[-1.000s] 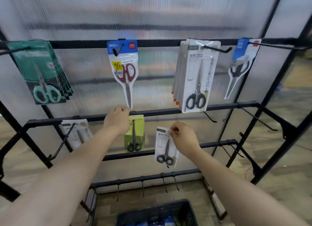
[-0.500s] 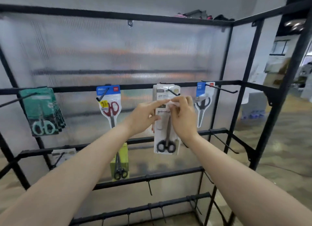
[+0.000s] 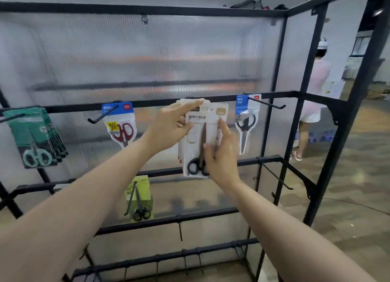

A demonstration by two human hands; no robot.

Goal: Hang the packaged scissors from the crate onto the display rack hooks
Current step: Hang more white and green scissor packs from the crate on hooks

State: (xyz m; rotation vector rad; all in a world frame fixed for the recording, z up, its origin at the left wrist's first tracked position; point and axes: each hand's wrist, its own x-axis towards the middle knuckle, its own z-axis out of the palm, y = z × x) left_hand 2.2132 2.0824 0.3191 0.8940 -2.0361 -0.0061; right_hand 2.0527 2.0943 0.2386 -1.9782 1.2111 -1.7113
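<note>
white pack [image 3: 190,149] top behind left hand [image 3: 168,127], print blurred

1. Bright, even, soft light, with no hard shadows anywhere.
2. The ribbed back panel [image 3: 147,56] glows hazily, streaked with blurred orange and grey.
3. The rack bars [image 3: 329,134] bow outward toward the edges from the wide lens.
4. The forearms [image 3: 63,229] look smeared in the lower corners.
5. The distant person [image 3: 316,81] is soft and washed out.
6. A small glare spot [image 3: 378,12] sits at top right.
</note>
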